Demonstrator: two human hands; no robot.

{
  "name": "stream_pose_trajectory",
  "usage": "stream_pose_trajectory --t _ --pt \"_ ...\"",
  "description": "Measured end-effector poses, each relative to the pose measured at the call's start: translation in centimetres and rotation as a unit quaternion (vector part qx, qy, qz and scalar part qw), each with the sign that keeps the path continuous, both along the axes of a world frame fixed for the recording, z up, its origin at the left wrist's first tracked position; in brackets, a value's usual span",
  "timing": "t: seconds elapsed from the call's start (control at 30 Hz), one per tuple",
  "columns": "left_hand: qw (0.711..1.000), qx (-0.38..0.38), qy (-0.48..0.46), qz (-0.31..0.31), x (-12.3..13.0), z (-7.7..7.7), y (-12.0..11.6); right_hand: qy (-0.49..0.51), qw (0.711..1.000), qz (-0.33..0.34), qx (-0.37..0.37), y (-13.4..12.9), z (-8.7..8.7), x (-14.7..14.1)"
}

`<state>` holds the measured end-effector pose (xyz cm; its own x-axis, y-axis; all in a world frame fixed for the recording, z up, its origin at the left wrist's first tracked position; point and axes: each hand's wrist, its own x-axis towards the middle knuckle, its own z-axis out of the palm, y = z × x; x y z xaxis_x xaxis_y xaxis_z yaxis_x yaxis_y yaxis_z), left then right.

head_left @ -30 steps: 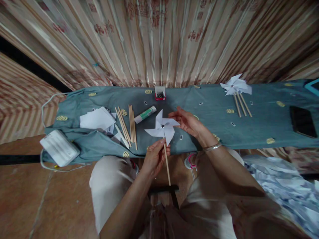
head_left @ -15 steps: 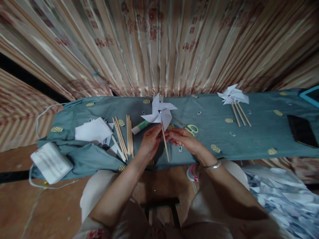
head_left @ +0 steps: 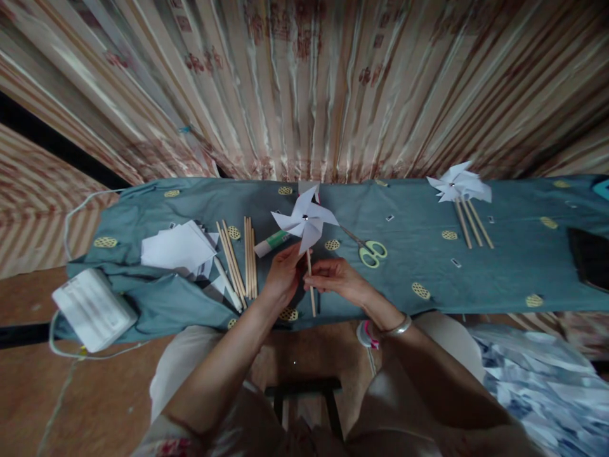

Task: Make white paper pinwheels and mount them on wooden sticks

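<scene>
A white paper pinwheel on a thin wooden stick is held over the front middle of the table. My left hand is closed on it at the top of the stick, just under the blades. Lower down, my right hand pinches the same stick between thumb and fingers. Behind my left hand lies a green and white glue stick, partly covered by the blades. Scissors with yellow-green handles rest to the right, beyond my right hand.
Wooden sticks lie in two groups left of my hands, beside a white pen and stacked paper pieces. A white corded box sits at the left edge. Finished-looking pinwheels and a dark flat object lie right.
My right hand has come onto the stick, where before its fingers were beside it. The blades have turned and the stick stands more upright. The view has shifted slightly.
</scene>
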<state>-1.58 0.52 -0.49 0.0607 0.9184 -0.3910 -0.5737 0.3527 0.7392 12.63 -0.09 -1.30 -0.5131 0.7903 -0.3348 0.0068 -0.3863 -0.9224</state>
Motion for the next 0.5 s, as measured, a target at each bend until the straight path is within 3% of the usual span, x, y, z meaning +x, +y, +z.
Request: stream_pose_trajectory --t 0.33,0.5 --pt "0.997 0.015 0.081 -0.001 -0.2 -0.7 -0.5 0.03 0.998 -0.058 -0.003 0.5 -0.8 -0.7" --pt "0.997 0.006 0.082 0.014 -0.3 -0.7 -0.5 0.004 0.999 -0.034 0.017 1.1 -0.1 0.3"
